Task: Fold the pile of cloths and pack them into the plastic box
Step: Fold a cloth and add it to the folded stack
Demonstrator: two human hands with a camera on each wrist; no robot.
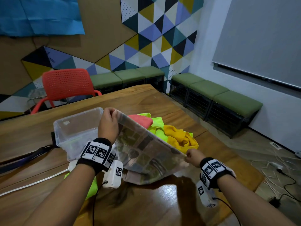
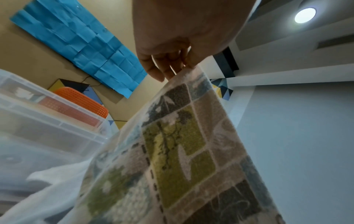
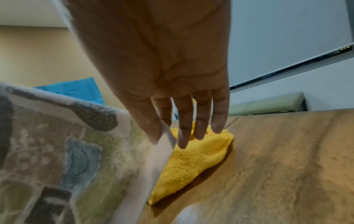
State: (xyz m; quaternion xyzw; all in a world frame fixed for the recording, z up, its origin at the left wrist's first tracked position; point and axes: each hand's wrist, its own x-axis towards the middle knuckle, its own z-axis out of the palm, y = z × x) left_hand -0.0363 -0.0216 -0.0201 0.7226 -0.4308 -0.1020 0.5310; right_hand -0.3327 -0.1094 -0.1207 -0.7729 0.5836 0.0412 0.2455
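Observation:
A patterned cloth (image 1: pixel 146 150) with olive, grey and brown squares hangs stretched above the wooden table (image 1: pixel 146 98). My left hand (image 1: pixel 108 119) pinches its far top corner and my right hand (image 1: pixel 193 156) pinches the near top corner. The left wrist view shows the fingers (image 2: pixel 162 69) at the edge of the patterned cloth (image 2: pixel 182 151). In the right wrist view my thumb and forefinger pinch the cloth's (image 3: pixel 57 159) hem while the other fingers (image 3: pixel 201 121) stay straight. The clear plastic box (image 1: pixel 76 128) stands left of the cloth. Behind lies a pile: pink cloth (image 1: pixel 140 120), neon green cloth (image 1: pixel 157 127), yellow cloth (image 1: pixel 180 138).
A red chair (image 1: pixel 65 85) stands at the table's far left side. Cables (image 1: pixel 32 152) run across the table's left part. A neon green cloth (image 1: pixel 91 186) lies under my left wrist. Green benches (image 1: pixel 211 90) line the walls, with wires on the floor at right.

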